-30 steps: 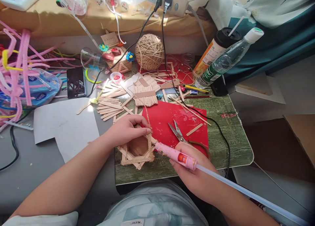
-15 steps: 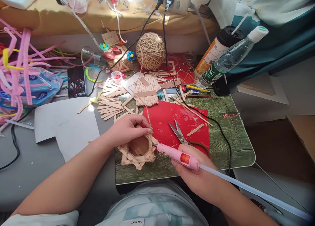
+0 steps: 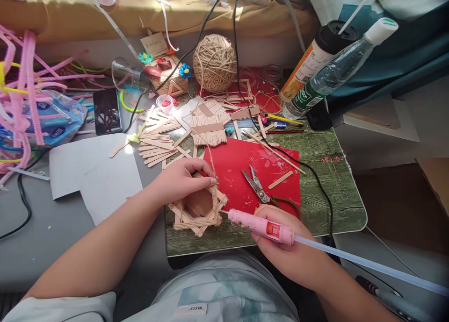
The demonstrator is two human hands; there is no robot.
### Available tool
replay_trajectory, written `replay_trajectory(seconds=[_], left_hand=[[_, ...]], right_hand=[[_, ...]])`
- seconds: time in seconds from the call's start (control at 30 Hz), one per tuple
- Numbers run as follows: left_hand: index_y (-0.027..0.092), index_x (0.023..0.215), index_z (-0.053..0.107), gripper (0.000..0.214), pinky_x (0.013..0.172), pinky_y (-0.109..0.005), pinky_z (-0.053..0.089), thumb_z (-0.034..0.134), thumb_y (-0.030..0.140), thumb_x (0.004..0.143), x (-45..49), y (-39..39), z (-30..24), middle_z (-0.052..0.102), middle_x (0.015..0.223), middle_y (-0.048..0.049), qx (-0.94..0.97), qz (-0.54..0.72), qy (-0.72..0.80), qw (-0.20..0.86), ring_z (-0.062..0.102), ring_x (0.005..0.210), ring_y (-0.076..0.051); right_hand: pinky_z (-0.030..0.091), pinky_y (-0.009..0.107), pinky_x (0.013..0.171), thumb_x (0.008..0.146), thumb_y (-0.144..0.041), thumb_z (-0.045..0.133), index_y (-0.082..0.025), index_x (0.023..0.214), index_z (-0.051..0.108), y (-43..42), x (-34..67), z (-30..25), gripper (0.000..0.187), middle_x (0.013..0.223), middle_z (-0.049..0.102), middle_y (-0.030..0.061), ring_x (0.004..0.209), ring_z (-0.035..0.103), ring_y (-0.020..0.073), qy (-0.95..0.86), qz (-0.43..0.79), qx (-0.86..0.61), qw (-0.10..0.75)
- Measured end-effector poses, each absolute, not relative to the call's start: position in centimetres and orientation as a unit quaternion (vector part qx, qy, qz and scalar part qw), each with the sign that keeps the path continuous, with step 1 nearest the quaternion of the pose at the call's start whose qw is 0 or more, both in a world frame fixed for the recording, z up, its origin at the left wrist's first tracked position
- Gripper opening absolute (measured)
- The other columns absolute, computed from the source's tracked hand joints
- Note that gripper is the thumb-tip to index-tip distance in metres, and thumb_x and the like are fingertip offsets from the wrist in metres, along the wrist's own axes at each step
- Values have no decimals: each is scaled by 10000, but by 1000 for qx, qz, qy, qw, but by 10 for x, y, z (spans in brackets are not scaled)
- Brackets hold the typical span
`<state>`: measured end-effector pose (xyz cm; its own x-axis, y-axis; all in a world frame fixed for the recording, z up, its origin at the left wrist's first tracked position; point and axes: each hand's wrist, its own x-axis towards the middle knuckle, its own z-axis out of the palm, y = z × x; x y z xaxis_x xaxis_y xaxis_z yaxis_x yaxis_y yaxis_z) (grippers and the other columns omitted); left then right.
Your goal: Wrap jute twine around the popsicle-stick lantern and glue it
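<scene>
My left hand (image 3: 182,178) is closed on the far edge of a hexagonal frame of craft sticks (image 3: 197,210) wound with jute twine, holding the twine against it. The frame lies on the green board (image 3: 326,191) near its front left. My right hand (image 3: 286,245) grips a pink hot glue gun (image 3: 261,226) with a long clear glue stick out the back. The gun's nozzle points left at the frame's right side, almost touching it. A strand of twine runs from the frame up towards the ball of jute twine (image 3: 213,62).
Scissors (image 3: 257,187) and a loose stick lie on a red sheet (image 3: 245,168). Several craft sticks (image 3: 157,146) and a stick panel (image 3: 208,129) lie behind. A phone (image 3: 107,110), pink pipe cleaners (image 3: 24,93), a bottle (image 3: 336,69), a cup and black cables crowd the back.
The view has tilted down a little. The glue gun has drawn slightly to the right and lower, its nozzle a bit further from the frame. My left hand stays on the frame.
</scene>
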<state>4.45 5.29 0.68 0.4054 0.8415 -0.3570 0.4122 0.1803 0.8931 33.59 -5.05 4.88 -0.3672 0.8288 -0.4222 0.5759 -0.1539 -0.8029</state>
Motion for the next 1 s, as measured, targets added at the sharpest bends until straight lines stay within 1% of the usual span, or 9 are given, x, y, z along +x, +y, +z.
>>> replay_trajectory(seconds=[0.1, 0.27, 0.33, 0.43, 0.5, 0.57, 0.67, 0.87, 1.0], left_hand=[[228, 870, 778, 257, 819, -293, 550, 782, 485, 873, 44, 53, 6, 798, 946, -28, 616, 188, 504, 575, 722, 886, -208], [230, 870, 778, 234, 826, -284, 543, 787, 463, 874, 44, 53, 6, 796, 951, -19, 620, 193, 502, 572, 716, 893, -199], [228, 863, 775, 235, 832, -290, 545, 787, 463, 872, 45, 53, 6, 799, 957, -21, 621, 195, 502, 570, 716, 898, -204], [225, 859, 773, 242, 831, -293, 546, 788, 466, 869, 45, 53, 7, 800, 953, -25, 621, 196, 501, 570, 717, 896, -206], [225, 857, 772, 246, 830, -290, 545, 792, 470, 868, 45, 53, 7, 800, 947, -22, 620, 196, 501, 571, 716, 892, -202], [226, 859, 774, 249, 830, -289, 545, 791, 473, 868, 45, 53, 7, 800, 945, -21, 621, 194, 502, 570, 718, 893, -203], [223, 867, 777, 261, 836, -294, 549, 789, 483, 867, 45, 53, 6, 802, 949, -27, 621, 194, 502, 570, 723, 900, -210], [227, 868, 780, 247, 834, -292, 542, 793, 474, 870, 44, 53, 5, 799, 954, -24, 622, 192, 505, 567, 714, 893, -201], [229, 867, 779, 244, 832, -293, 540, 792, 473, 875, 45, 53, 6, 797, 955, -24, 620, 194, 502, 571, 710, 891, -199]], right_hand=[[467, 272, 676, 892, -126, 639, -234, 838, 585, -53, 337, 42, 132, 821, 627, -26, 733, 597, 153, -633, 538, -542, 127], [506, 288, 665, 891, -220, 687, -215, 892, 668, -53, 336, 27, 19, 802, 668, -5, 719, 626, 174, -593, 564, -556, 145], [548, 303, 672, 882, -256, 724, -208, 938, 722, -53, 336, 22, 73, 837, 729, 19, 757, 678, 202, -561, 585, -562, 164], [636, 368, 854, 910, -316, 763, -225, 1090, 800, -53, 336, 14, 206, 1085, 823, 70, 1010, 772, 271, -519, 628, -544, 203], [622, 425, 1036, 940, -354, 773, -252, 1195, 815, -52, 337, 9, 278, 1263, 813, 78, 1198, 758, 296, -500, 662, -510, 226], [591, 461, 1127, 949, -365, 785, -268, 1240, 816, -52, 336, 4, 308, 1316, 802, 75, 1265, 744, 300, -483, 689, -483, 244], [606, 467, 1127, 931, -338, 808, -265, 1221, 829, -52, 335, 2, 300, 1290, 815, 70, 1255, 756, 299, -469, 693, -484, 256], [677, 463, 1012, 847, -267, 838, -245, 1121, 854, -50, 328, 7, 275, 1199, 844, 69, 1150, 803, 322, -481, 654, -530, 244], [661, 459, 1045, 843, -241, 834, -251, 1140, 858, -49, 328, 7, 298, 1215, 839, 63, 1177, 793, 319, -486, 663, -515, 243]])
